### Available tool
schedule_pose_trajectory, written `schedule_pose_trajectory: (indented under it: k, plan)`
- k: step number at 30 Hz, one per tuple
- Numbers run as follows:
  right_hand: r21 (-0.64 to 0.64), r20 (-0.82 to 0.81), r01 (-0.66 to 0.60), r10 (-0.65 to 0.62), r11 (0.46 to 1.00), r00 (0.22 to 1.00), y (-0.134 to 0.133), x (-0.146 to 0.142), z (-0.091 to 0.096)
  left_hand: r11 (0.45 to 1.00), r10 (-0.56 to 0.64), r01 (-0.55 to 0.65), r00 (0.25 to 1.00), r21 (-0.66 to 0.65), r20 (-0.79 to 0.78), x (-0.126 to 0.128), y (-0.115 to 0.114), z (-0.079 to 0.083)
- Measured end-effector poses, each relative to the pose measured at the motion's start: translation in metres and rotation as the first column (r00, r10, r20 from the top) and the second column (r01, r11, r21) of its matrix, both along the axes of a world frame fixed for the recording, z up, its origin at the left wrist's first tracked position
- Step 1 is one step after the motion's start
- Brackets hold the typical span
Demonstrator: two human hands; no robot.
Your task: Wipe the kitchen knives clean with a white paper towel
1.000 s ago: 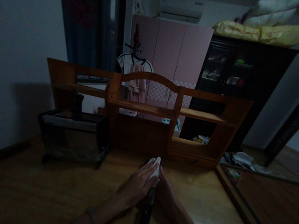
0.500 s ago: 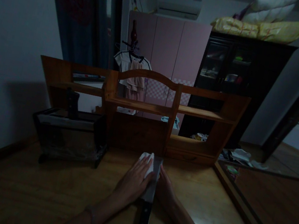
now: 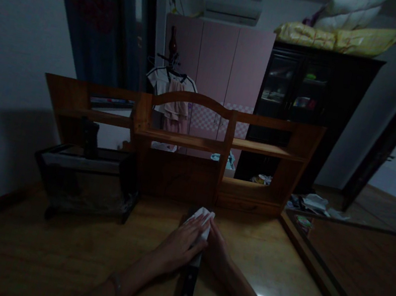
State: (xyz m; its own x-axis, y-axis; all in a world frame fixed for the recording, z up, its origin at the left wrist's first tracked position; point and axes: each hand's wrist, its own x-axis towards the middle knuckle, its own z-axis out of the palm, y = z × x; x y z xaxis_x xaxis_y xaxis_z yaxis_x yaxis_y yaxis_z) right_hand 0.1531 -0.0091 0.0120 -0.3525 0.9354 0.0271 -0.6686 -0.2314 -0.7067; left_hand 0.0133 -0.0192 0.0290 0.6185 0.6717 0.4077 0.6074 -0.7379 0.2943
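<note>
A kitchen knife (image 3: 188,289) with a black riveted handle and a broad metal blade points away from me above the wooden table, handle toward me. My left hand (image 3: 181,243) presses a white tissue (image 3: 203,214) against the blade with its fingers closed over it. Most of the blade is hidden under the tissue and that hand. At the blade's right side, my right hand (image 3: 217,249) holds the knife, its fingertips by the tissue's edge and partly out of sight.
On the left of the table (image 3: 144,281) stands a dark glass tank (image 3: 84,181) with a black fitting on top. A wooden shelf unit (image 3: 184,139) runs along the back. The table's raised edge (image 3: 314,268) lies to the right.
My left hand and the tissue have slid right across the blade, toward my right fingertips. More of the blade is covered now. The view has shifted slightly.
</note>
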Motion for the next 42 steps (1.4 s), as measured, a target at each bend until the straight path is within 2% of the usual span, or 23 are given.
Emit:
schedule_pose_trajectory:
  k: [5,10,12,17,20,29,35,38,42]
  plan:
    - [-0.085,-0.028,0.022,-0.025,0.996,0.999,-0.002,0.003,0.003,0.998,-0.047,0.048,0.999,0.028,-0.025,0.0,-0.001,0.005]
    - [-0.085,-0.052,0.007,-0.011,0.996,0.999,0.001,0.004,0.001,0.997,-0.047,0.049,0.998,0.065,-0.042,0.002,0.001,0.004]
    - [-0.082,-0.051,-0.006,0.002,0.997,0.999,0.002,0.004,0.0,0.997,-0.029,0.031,0.999,0.076,-0.037,0.003,0.001,0.003]
    - [-0.075,-0.052,0.078,-0.082,0.994,0.995,0.005,0.004,-0.003,0.993,0.08,-0.081,0.997,0.081,0.012,0.002,0.006,-0.005]
    - [-0.096,-0.032,0.057,-0.06,0.994,0.998,0.005,0.005,-0.004,0.992,0.107,-0.108,0.994,0.059,0.019,0.0,0.01,-0.009]
    - [-0.053,-0.054,0.043,-0.046,0.998,0.997,0.006,0.008,-0.005,0.999,0.02,-0.02,0.999,0.026,0.027,-0.001,0.006,-0.002]
    - [-0.084,-0.061,-0.035,0.03,0.996,0.998,0.007,0.008,-0.005,1.0,-0.013,0.013,1.0,0.012,0.027,0.002,0.003,0.0]
    - [-0.066,-0.05,-0.031,0.028,0.997,0.998,0.005,0.008,-0.002,0.999,0.039,-0.04,0.998,0.012,0.053,0.002,0.007,-0.006]
    - [-0.035,-0.024,-0.005,0.004,0.999,1.0,0.002,0.007,0.001,0.985,0.173,-0.173,0.976,-0.015,0.136,-0.003,0.017,-0.022]
